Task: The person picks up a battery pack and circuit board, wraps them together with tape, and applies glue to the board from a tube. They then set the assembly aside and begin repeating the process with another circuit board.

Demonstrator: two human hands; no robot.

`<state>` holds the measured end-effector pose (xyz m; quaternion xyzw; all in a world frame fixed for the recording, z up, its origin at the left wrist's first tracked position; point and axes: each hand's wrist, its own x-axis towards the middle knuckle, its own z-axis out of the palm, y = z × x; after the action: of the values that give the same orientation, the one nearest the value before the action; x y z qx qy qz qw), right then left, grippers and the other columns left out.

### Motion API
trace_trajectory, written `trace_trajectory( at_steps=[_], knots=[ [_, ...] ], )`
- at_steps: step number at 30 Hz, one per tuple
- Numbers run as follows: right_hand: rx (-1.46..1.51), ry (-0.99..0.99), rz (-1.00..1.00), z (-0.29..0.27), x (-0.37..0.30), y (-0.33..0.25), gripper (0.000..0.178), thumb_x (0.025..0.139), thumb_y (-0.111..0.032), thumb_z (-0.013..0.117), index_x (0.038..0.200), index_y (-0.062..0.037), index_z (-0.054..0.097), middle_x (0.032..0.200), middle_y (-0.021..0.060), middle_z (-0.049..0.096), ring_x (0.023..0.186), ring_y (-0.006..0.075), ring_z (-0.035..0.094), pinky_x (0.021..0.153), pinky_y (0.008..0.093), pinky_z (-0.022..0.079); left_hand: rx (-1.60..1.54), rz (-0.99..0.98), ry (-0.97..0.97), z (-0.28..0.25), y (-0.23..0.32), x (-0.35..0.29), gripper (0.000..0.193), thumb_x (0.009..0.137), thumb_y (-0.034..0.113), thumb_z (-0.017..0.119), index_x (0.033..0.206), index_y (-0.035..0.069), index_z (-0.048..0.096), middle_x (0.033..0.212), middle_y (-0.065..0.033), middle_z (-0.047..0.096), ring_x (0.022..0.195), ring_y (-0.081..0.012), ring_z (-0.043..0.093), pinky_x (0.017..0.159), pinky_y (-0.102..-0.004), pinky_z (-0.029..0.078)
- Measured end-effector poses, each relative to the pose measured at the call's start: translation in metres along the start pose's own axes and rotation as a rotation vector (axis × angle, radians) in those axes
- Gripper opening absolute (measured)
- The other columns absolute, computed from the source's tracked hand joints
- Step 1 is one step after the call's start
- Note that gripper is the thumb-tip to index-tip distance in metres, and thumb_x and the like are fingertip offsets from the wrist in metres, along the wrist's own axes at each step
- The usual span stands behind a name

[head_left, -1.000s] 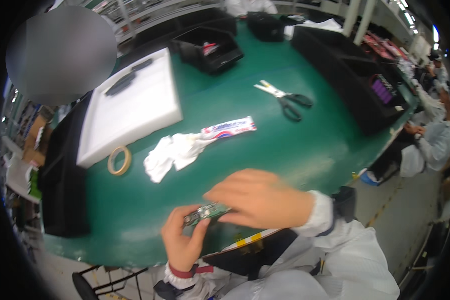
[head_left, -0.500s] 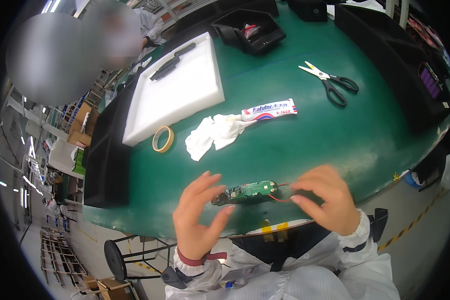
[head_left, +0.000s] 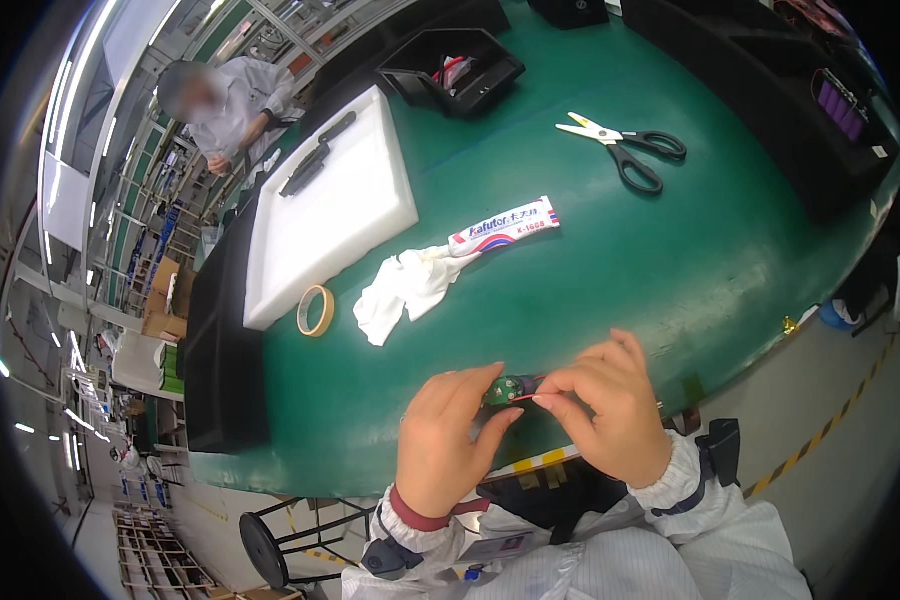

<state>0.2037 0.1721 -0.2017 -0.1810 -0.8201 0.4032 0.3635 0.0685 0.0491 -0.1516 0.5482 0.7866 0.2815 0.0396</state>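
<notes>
At the near edge of the table, my left hand [head_left: 448, 432] is closed around a small device with a green circuit board [head_left: 507, 390]. Only the board's right end shows; the rest lies hidden behind my fingers. My right hand [head_left: 610, 418] is just to the right, thumb and forefinger pinched on a thin red wire [head_left: 526, 398] that runs from the board's end. Something dark [head_left: 532, 383] sits between the board and my right fingertips, too covered to make out.
A white tube [head_left: 506, 228] lies beside a crumpled white cloth [head_left: 407, 290] and a tape roll [head_left: 315, 311]. Scissors [head_left: 630, 150] lie at the right. A white foam tray [head_left: 335, 225] holds dark parts. Black bins [head_left: 457, 75] line the back. Far left, a person [head_left: 240, 105] works.
My left hand has closed around the board, which it was only beside before. My right hand has come nearer to the board. The whole view has shifted somewhat.
</notes>
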Motion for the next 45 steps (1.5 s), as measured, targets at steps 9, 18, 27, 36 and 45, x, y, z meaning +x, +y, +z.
trace_trajectory(
  at_steps=[9, 18, 27, 36, 45],
  knots=[
    [-0.043, 0.003, 0.048, 0.017, -0.007, 0.005, 0.006, 0.078, -0.011, 0.073, 0.082, -0.0088, 0.068, 0.076, 0.0006, 0.065, 0.081, 0.0227, 0.055, 0.094, 0.046, 0.033, 0.044, 0.033, 0.007, 0.001, -0.001, 0.005, 0.038, 0.071, 0.013, 0.081, 0.105, 0.003, 0.067, 0.094, -0.0127, 0.069, 0.081, -0.0296, 0.064, 0.072, -0.0369, 0.05],
    [0.013, -0.038, 0.013, 0.014, -0.001, 0.01, 0.007, 0.078, -0.015, 0.073, 0.08, -0.0093, 0.07, 0.079, 0.0005, 0.067, 0.084, 0.0221, 0.057, 0.091, 0.0463, 0.035, 0.055, 0.15, 0.104, 0.004, -0.013, 0.005, 0.037, 0.063, 0.015, 0.087, 0.093, 0.004, 0.069, 0.086, -0.0088, 0.07, 0.076, -0.0263, 0.064, 0.068, -0.034, 0.049],
    [0.134, -0.148, -0.144, -0.001, 0.008, -0.015, 0.008, 0.078, -0.002, 0.071, 0.083, -0.0023, 0.065, 0.107, 0.0146, 0.067, 0.107, 0.0308, 0.06, 0.092, 0.0424, 0.047, -0.202, 0.253, 0.224, 0.004, -0.034, -0.027, 0.069, 0.061, 0.018, 0.092, 0.117, 0.005, 0.056, 0.092, -0.0083, 0.073, 0.08, -0.0225, 0.066, 0.072, -0.0314, 0.051],
    [0.299, -0.358, -0.106, 0.0, -0.001, -0.009, 0.014, 0.075, 0.007, 0.069, 0.085, 0.0003, 0.062, 0.104, 0.0134, 0.07, 0.094, 0.0315, 0.067, 0.08, 0.0376, 0.054, -0.375, 0.133, 0.375, 0.013, -0.029, -0.047, 0.073, 0.066, 0.017, 0.089, 0.126, 0.002, 0.049, 0.118, -0.0163, 0.063, 0.092, -0.028, 0.068, 0.079, -0.0356, 0.056],
    [0.307, -0.348, -0.149, 0.004, 0.01, -0.013, 0.013, 0.074, 0.008, 0.068, 0.083, 0.0009, 0.062, 0.103, 0.0148, 0.07, 0.095, 0.0311, 0.068, 0.081, 0.0373, 0.055, -0.177, 0.091, 0.457, 0.014, -0.031, -0.049, 0.056, 0.056, 0.023, 0.095, 0.088, 0.001, 0.055, 0.099, -0.0167, 0.066, 0.086, -0.0241, 0.071, 0.069, -0.0316, 0.06]
  ],
)
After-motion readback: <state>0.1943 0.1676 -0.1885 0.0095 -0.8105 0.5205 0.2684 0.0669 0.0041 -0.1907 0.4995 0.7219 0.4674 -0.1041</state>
